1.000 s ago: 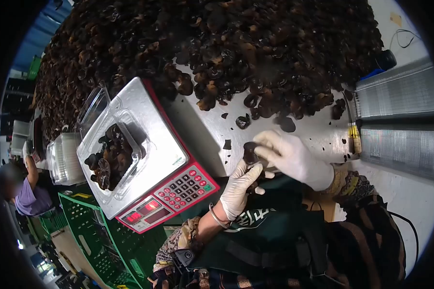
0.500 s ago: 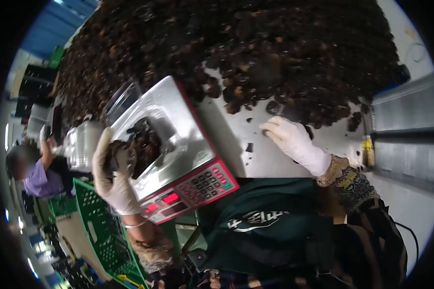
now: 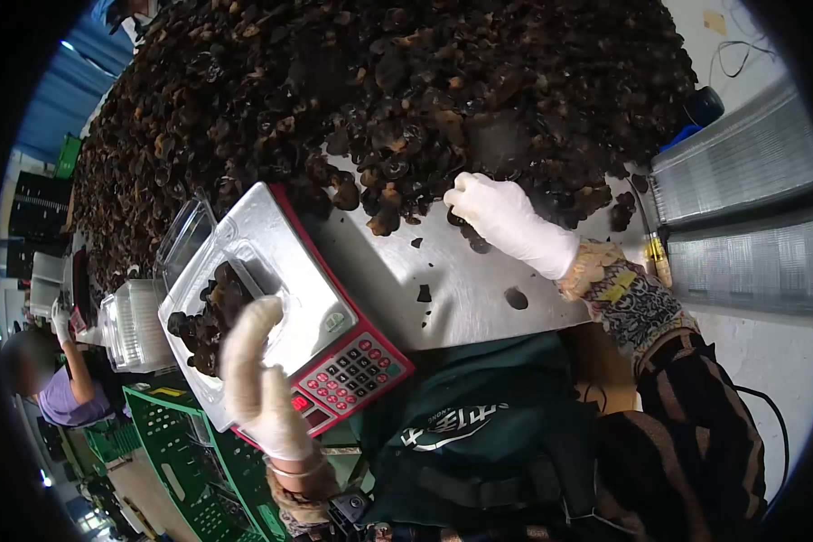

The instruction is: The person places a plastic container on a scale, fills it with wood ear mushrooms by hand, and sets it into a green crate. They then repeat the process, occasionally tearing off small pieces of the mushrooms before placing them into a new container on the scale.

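Observation:
A red-rimmed scale (image 3: pixel 327 312) with a metal top and keypad stands at the left of the table. Dark, wet fungus pieces (image 3: pixel 212 316) lie in a clear tray on it. My left hand (image 3: pixel 264 379), in a white glove, is over the scale's near side, beside those pieces, its fingers apart and nothing seen in them. At the lower edge of the large dark fungus heap (image 3: pixel 352 81) is my right hand (image 3: pixel 510 221), also gloved, with fingers curled together over a dark piece that shows partly beneath them.
Stacked clear trays (image 3: pixel 137 325) stand left of the scale, and more stacks (image 3: pixel 741 172) at the right. Green crates (image 3: pixel 185 452) are at lower left. A person in purple (image 3: pixel 68 388) works at far left. Small scraps dot the metal table (image 3: pixel 479 303).
My left hand has let go of the pieces it held and moved toward the scale's keypad side. My right hand has moved up and left to the heap, its fingers now curled.

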The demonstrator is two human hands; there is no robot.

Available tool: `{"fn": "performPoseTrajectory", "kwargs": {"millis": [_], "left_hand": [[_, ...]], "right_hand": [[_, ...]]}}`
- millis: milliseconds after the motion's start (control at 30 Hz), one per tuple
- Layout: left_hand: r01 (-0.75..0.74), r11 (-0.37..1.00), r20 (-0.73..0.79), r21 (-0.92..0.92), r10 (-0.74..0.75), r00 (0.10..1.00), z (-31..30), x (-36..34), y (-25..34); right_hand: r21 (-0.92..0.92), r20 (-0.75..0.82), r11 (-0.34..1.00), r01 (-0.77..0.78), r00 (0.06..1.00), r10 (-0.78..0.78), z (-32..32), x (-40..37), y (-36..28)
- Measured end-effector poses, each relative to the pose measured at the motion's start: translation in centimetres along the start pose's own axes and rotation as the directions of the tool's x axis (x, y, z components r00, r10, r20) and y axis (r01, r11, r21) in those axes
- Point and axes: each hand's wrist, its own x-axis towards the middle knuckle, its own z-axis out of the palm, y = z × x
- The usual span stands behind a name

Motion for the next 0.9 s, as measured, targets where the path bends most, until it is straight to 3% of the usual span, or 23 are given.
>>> {"fn": "performPoseTrajectory", "kwargs": {"millis": [33,100,133,200,233,267,300,333,367,400,467,500,533,567,600,667,700,800,900], "left_hand": [[0.181,0.944,0.139,-0.276,-0.148,0.979,1.6,-0.3,0.1],[0.573,0.544,0.434,-0.614,-0.374,0.820,5.3,-0.9,0.5],[0.710,0.245,0.575,-0.660,-0.443,0.687,7.1,-1.1,0.5],[0.790,-0.328,0.842,-0.518,-0.358,0.404,10.0,-1.7,-1.7],[0.766,-0.440,0.873,-0.469,-0.360,0.328,11.4,-2.5,-2.3],[0.754,-0.491,0.891,-0.436,-0.355,0.283,12.8,-3.6,-3.5],[0.888,0.127,0.781,-0.443,-0.431,0.451,14.3,-6.1,-5.3],[0.852,-0.220,0.835,-0.475,-0.418,0.358,14.4,-5.9,-5.0],[0.710,-0.538,0.879,-0.455,-0.400,0.261,14.5,-5.8,-4.7],[0.727,-0.522,0.874,-0.447,-0.427,0.231,14.3,-5.4,-4.0],[0.760,-0.486,0.857,-0.431,-0.484,0.177,14.1,-5.1,-3.2],[0.755,-0.478,0.845,-0.448,-0.503,0.183,14.0,-5.1,-3.2],[0.743,-0.485,0.848,-0.461,-0.488,0.207,13.9,-5.2,-3.2],[0.731,-0.494,0.851,-0.471,-0.472,0.230,13.8,-5.2,-3.3],[0.718,-0.502,0.853,-0.482,-0.455,0.254,13.8,-5.2,-3.4],[0.725,-0.456,0.802,-0.516,-0.554,0.222,13.8,-5.4,-3.5],[0.733,-0.433,0.774,-0.525,-0.600,0.201,13.7,-5.5,-3.6],[0.761,-0.436,0.783,-0.480,-0.604,0.148,14.2,-6.2,-4.8],[0.796,-0.404,0.804,-0.451,-0.571,0.166,14.2,-6.4,-4.6]], "right_hand": [[0.286,-0.078,0.958,-0.009,0.996,0.033,-0.9,-0.4,0.1],[0.402,-0.069,0.909,-0.109,0.987,0.148,-3.0,-1.2,-0.3],[0.470,-0.054,0.870,-0.148,0.979,0.196,-4.1,-1.9,-0.9],[0.489,-0.060,0.868,-0.092,0.988,0.139,-4.9,-4.5,-3.0],[0.520,0.029,0.852,-0.056,0.998,0.048,-5.3,-5.8,-4.2],[0.460,0.106,0.882,0.102,0.980,-0.169,-6.3,-6.5,-5.2],[0.559,0.127,0.827,0.056,0.980,-0.151,-6.3,-7.3,-5.5],[0.653,0.148,0.758,0.008,0.979,-0.138,-6.2,-7.7,-5.6],[0.815,0.149,0.576,-0.057,0.982,-0.114,-5.3,-7.7,-4.6],[0.857,0.287,0.434,-0.278,0.957,0.046,-5.5,-7.6,-3.7],[0.679,0.082,0.707,-0.198,0.977,0.195,-3.9,-6.6,-0.7],[0.406,0.003,0.886,-0.225,0.970,0.245,-3.3,-6.2,0.0],[0.088,-0.089,0.963,-0.256,0.961,0.263,-2.5,-5.9,0.5],[-0.013,-0.082,0.982,-0.187,0.979,0.186,-1.1,-6.1,1.3],[0.105,-0.115,0.976,-0.192,0.972,0.204,-0.9,-6.6,0.3],[0.405,-0.036,0.895,-0.185,0.975,0.218,-2.2,-6.9,-1.3],[0.523,-0.098,0.832,-0.184,0.957,0.272,-1.7,-7.1,-1.5],[0.500,-0.210,0.843,-0.198,0.917,0.340,-2.1,-7.5,-0.6],[0.501,-0.111,0.851,-0.155,0.964,0.240,-2.1,-8.0,-0.8]]}}
